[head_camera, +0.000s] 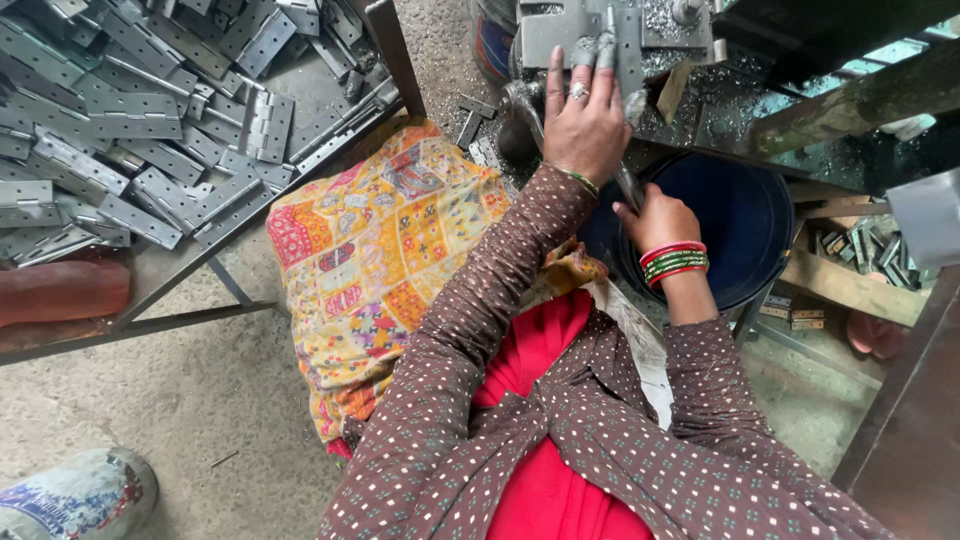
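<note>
Reaching up to the machine bed, the left hand (585, 115) lies with fingers spread flat on a grey metal hinge plate (560, 35) — dull, flat, with holes. The right hand (655, 215) is closed around a slim metal lever (628, 185) just above the dark blue bucket (740, 225); more such plates are heaped on the table (150, 270) at left.

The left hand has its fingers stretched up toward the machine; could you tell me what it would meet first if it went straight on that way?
The left hand already has its fingertips at the grey metal plate on the machine, so that plate comes first, though depth is unclear.
</note>
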